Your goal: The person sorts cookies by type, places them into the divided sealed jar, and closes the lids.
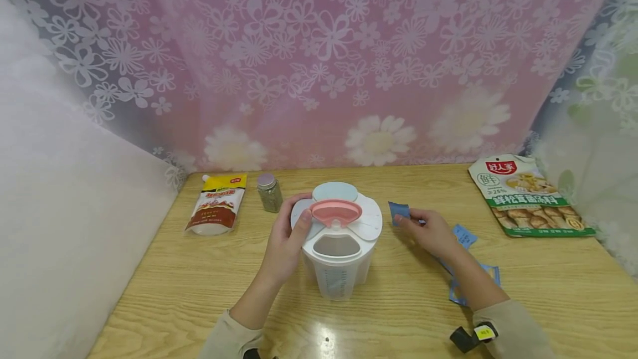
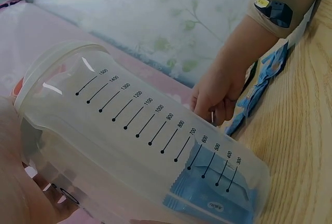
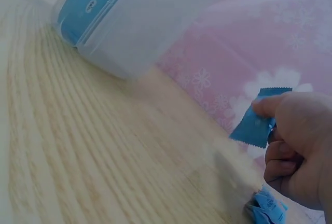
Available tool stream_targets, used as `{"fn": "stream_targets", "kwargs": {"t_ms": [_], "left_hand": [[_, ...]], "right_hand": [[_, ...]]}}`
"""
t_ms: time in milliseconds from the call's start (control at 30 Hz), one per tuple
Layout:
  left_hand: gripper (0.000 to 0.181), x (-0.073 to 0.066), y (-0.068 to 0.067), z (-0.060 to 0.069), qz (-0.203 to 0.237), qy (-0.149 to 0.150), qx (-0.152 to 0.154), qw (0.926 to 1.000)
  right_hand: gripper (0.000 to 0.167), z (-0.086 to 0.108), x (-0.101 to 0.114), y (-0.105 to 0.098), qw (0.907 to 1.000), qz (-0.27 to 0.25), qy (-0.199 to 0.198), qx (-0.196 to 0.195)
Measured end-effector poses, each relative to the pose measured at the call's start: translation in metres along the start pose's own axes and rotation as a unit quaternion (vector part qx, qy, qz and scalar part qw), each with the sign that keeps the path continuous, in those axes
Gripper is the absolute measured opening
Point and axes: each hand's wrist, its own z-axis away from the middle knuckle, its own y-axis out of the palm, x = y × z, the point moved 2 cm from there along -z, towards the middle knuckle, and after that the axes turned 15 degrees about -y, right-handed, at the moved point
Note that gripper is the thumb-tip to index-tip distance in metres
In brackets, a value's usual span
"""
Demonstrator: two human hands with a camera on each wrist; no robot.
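Note:
A clear multi-compartment container point(image 1: 336, 278) stands on the table, its lid sections white, pale blue and pink. The left hand point(image 1: 286, 237) grips its left side, thumb on the lid. Through the clear wall marked with numbers, a blue packet point(image 2: 212, 187) shows at the bottom in the left wrist view. Right of the container, the right hand point(image 1: 431, 231) pinches a small blue packet point(image 1: 399, 213) between thumb and fingers, above the table. The same packet point(image 3: 257, 123) shows in the right wrist view, held by its middle.
More blue packets point(image 1: 464, 236) lie under and beside the right forearm. At the back left are a yellow, white and brown pouch point(image 1: 217, 204) and a small jar point(image 1: 270, 195) with a purplish lid. A large green and white bag point(image 1: 530, 198) lies at the right.

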Motion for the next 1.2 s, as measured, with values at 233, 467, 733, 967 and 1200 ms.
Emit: {"fn": "stream_targets", "kwargs": {"t_ms": [233,467,733,967,1200], "left_hand": [[0.036,-0.001,0.000,0.000,-0.003,0.002,-0.001,1.0000],[0.036,0.000,0.000,0.001,0.002,0.003,0.001,1.0000],[0.035,0.000,0.000,0.000,0.004,0.002,0.001,1.0000],[0.036,0.000,0.000,0.002,0.001,-0.001,-0.007,1.0000],[0.035,0.000,0.000,0.000,0.005,0.005,-0.010,0.9999]], "right_hand": [[0.048,0.002,0.011,-0.009,0.9988,-0.035,-0.026,-0.025],[0.040,0.005,0.028,-0.016,0.9977,-0.050,-0.043,-0.017],[0.038,0.009,0.048,-0.022,0.9995,-0.008,-0.025,0.015],[0.036,0.014,0.067,-0.026,0.9988,0.025,-0.035,0.022],[0.027,0.021,0.083,-0.033,0.9977,-0.014,-0.066,0.002]]}}
